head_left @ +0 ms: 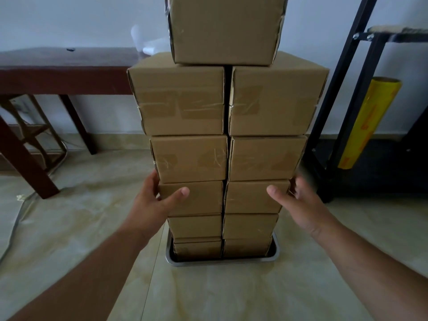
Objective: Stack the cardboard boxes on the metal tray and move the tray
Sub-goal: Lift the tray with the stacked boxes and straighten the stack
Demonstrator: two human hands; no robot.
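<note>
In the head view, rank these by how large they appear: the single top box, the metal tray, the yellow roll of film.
1. Top box, though nearest the camera and cut off.
2. Yellow roll and metal tray: unsure, since boxes hide most of the tray.

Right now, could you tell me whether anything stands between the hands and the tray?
Nothing visible does. The left hand and right hand rest on the boxes, above the tray.

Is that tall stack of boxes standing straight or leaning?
Upright: the cardboard boxes rise in two even columns from the metal tray, both hands steadying the sides.
</note>
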